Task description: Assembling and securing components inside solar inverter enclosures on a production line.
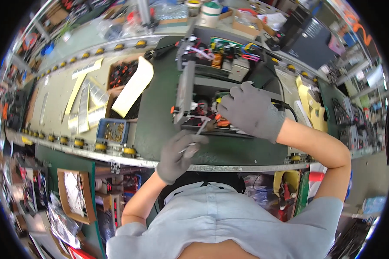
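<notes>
My left hand (177,156), in a grey glove, is closed around a slim pale metal tool (201,128) whose exact kind I cannot make out. The tool points up and right at the near edge of an open grey metal housing (184,93). My right hand (251,110), also gloved in grey, reaches over the right half of this housing with its fingers bent down and drawn together. Whatever those fingertips grip is hidden beneath the glove. Wires, an orange part (223,121) and a circuit board partly show between my hands.
Behind stands a second open housing with a green circuit board (225,44) and coloured wires. To the left are a blue tray (112,131) of small brass-coloured screws, a cardboard box of dark parts (123,74), and yellowish paper strips (134,86). A black cable (289,108) curves at the right.
</notes>
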Available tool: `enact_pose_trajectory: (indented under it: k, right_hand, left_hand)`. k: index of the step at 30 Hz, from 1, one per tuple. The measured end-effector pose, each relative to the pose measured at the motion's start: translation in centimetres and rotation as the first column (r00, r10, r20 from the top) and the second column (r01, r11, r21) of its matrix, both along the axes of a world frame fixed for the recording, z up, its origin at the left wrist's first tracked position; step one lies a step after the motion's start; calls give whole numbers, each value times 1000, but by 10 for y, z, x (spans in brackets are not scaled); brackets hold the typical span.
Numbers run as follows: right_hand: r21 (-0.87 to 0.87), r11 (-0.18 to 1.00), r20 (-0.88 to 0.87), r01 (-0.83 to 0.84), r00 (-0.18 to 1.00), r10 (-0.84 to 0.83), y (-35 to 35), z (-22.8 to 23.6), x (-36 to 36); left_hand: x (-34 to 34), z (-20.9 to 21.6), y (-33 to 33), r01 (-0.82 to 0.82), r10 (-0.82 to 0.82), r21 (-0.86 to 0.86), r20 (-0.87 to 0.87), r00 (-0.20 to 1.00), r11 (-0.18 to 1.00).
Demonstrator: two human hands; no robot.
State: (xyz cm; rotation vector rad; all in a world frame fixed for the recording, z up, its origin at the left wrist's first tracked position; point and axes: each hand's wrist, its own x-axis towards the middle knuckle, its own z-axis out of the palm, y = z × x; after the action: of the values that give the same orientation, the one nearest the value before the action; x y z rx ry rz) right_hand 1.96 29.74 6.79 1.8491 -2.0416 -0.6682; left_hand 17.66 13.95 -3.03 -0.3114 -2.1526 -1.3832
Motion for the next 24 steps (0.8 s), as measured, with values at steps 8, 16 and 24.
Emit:
enact_pose_trajectory:
  k: [8, 16, 24]
  right_hand:
    - [-750, 553, 223, 362, 926, -304, 163, 26, 78]
    - [-895, -326, 331, 304, -37, -943, 369, -37, 208]
    - [-395, -879, 448, 268, -779, -439, 499, -113, 256]
  left_hand:
    - [-47, 122, 30, 119, -418, -530, -492, 764, 840]
    - [-242, 127, 180, 22, -351, -871, -175, 920, 491]
    - [-259, 85, 155, 513, 25, -832, 529, 848, 211]
